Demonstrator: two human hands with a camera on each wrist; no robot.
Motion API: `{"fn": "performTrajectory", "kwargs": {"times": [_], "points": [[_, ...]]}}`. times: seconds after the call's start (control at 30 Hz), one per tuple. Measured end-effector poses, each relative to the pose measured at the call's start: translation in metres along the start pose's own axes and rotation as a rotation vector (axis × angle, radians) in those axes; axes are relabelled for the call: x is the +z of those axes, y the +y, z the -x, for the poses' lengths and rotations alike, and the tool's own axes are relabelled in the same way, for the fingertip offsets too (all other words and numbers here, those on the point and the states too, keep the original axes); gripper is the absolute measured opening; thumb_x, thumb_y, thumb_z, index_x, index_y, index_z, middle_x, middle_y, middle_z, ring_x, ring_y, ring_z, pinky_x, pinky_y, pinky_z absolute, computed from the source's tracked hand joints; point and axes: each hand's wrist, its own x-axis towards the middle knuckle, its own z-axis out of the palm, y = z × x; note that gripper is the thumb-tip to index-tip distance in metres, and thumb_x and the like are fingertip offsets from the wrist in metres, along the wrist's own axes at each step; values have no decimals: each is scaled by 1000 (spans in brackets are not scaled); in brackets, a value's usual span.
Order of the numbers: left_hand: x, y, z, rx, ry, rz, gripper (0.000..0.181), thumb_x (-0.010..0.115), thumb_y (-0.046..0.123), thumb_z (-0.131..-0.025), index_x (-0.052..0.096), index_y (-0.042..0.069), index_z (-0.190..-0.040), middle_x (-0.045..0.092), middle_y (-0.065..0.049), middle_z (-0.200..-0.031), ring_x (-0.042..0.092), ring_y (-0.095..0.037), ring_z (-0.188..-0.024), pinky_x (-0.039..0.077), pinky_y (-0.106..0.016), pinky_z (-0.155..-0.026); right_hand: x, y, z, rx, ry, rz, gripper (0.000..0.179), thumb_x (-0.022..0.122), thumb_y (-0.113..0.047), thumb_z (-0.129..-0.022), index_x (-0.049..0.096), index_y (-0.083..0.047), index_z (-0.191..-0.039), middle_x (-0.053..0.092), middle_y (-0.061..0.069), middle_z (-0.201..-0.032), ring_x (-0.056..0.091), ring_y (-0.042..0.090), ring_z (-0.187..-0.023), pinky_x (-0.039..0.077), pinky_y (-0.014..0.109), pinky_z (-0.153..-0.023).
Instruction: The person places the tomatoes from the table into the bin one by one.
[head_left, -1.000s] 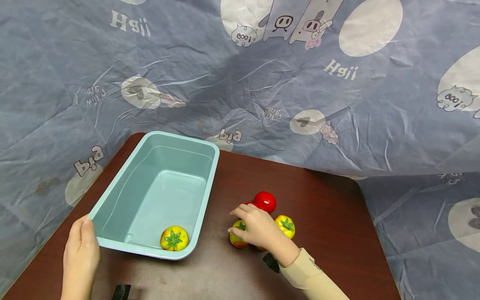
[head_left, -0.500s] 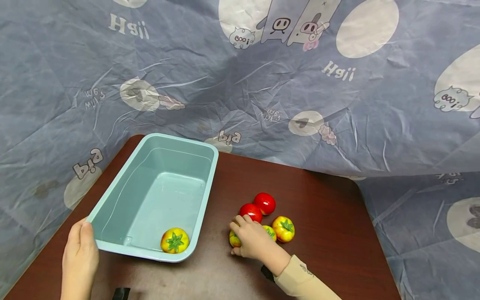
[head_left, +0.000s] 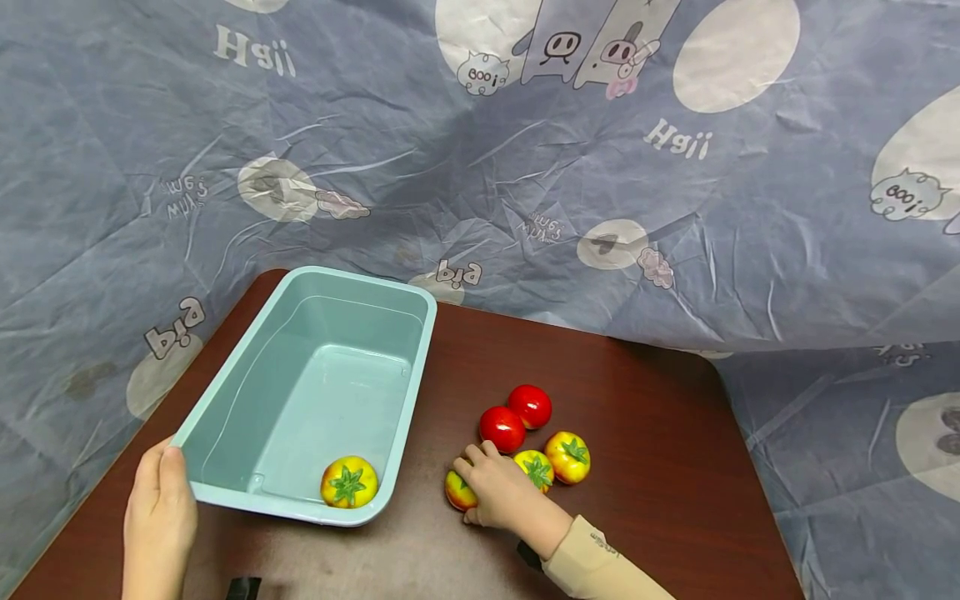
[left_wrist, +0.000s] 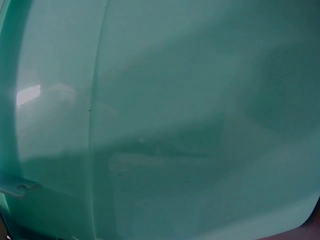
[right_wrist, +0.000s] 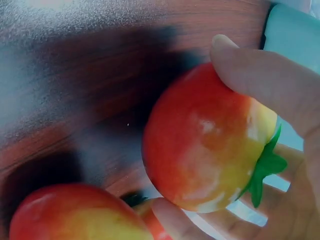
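Note:
My left hand point(head_left: 159, 508) grips the near left corner of a pale blue-green plastic tub point(head_left: 415, 392); the tub's wall point(left_wrist: 160, 120) fills the left wrist view. Inside, at the tub's near right corner, lies a yellow tomato with a green leafy top point(head_left: 349, 482). To the right of the tub, my right hand point(head_left: 504, 492) holds a red-and-yellow tomato point(right_wrist: 200, 145) between thumb and fingers, low over the table. In the head view the hand partly covers that tomato. Just beyond the hand are two yellow tomatoes, one nearer point(head_left: 534, 468) and one farther right point(head_left: 567, 457).
Two red tomatoes, one in front point(head_left: 502, 429) and one behind point(head_left: 530, 406), touch each other beyond my right hand. The dark brown table point(head_left: 645, 400) ends at a printed grey-blue sheet point(head_left: 480, 167). Black strips point(head_left: 243, 588) show near the front.
My right hand has drawn toward me and slightly left, closing round the yellow-red tomato and shifting it away from the others. The red tomatoes are uncovered. My left hand stays on the tub.

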Motion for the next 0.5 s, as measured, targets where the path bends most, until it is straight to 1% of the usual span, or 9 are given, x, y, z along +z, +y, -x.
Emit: {"fn": "performTrajectory", "kwargs": {"times": [0.17, 0.27, 0.37, 0.5], "points": [[0, -1, 0, 8, 8, -6, 53, 21, 34, -106, 35, 5, -149, 41, -26, -145, 35, -41, -130, 25, -57, -108, -1, 0, -1, 4, 8, -9, 58, 89, -38, -69, 64, -12, -114, 60, 3, -104, 50, 20, -90, 52, 24, -70], [1, -1, 0, 9, 15, -4, 53, 22, 34, -106, 36, 5, -148, 42, -26, -145, 36, -40, -130, 25, -56, -108, -7, 1, -2, 9, 8, -35, 57, 88, -38, -70, 64, -13, -116, 59, 3, -105, 50, 20, -92, 52, 24, -69], [1, -1, 0, 13, 19, 1, 52, 22, 34, -106, 37, 5, -148, 43, -25, -143, 36, -39, -129, 26, -55, -108, -19, 4, -4, 17, 29, -75, 58, 86, -36, -71, 63, -14, -119, 60, 3, -109, 50, 20, -96, 54, 26, -71], [1, 0, 1, 15, 21, 2, 52, 22, 34, -106, 38, 4, -146, 44, -25, -142, 37, -39, -128, 26, -54, -106, -43, 8, -8, 21, 93, -133, 59, 85, -33, -72, 63, -15, -124, 61, 2, -116, 53, 21, -103, 55, 30, -75]]}}
